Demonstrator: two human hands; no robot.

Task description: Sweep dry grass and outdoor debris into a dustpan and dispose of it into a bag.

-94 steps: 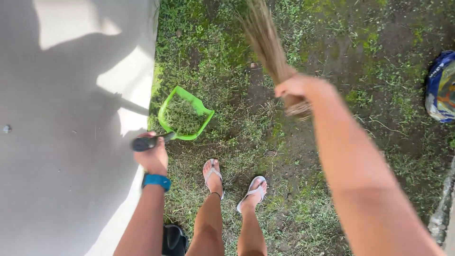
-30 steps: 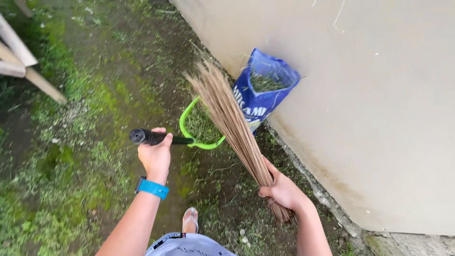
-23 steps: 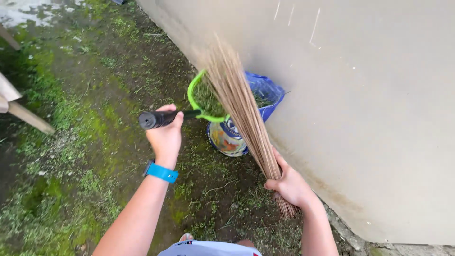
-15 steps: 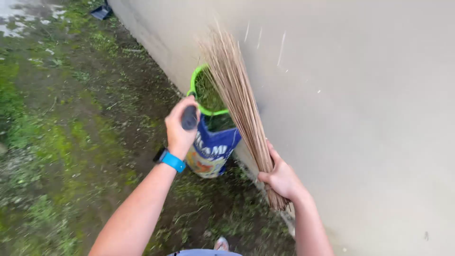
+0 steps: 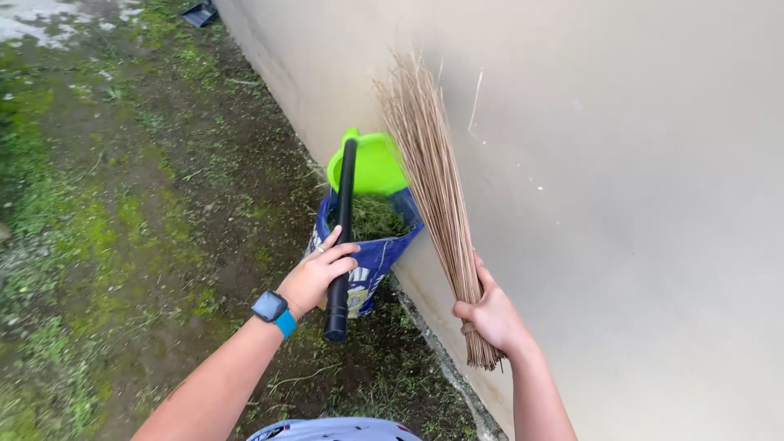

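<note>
While my left hand (image 5: 314, 278) wraps its fingers tight around the black handle of the bright green plastic dustpan (image 5: 371, 163), the pan is tipped up over the open blue plastic sack (image 5: 376, 253) by the beige wall (image 5: 621, 204), and grass clippings already lie inside (I can't see if any stay in the pan). My right hand (image 5: 490, 314) is closed around the bundle of thin brown broom sticks (image 5: 433, 180), which stands up along the wall. Colourful printing shows on the sack's front, low down.

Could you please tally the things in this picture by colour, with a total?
Green: 1, the dustpan, tipped over the sack.
Blue: 2, the sack and the watch strap.
Tan: 1, the stick broom in the right hand.
Black: 2, the dustpan handle in the left hand, and a small dark object by the wall.
Total: 6.
</note>
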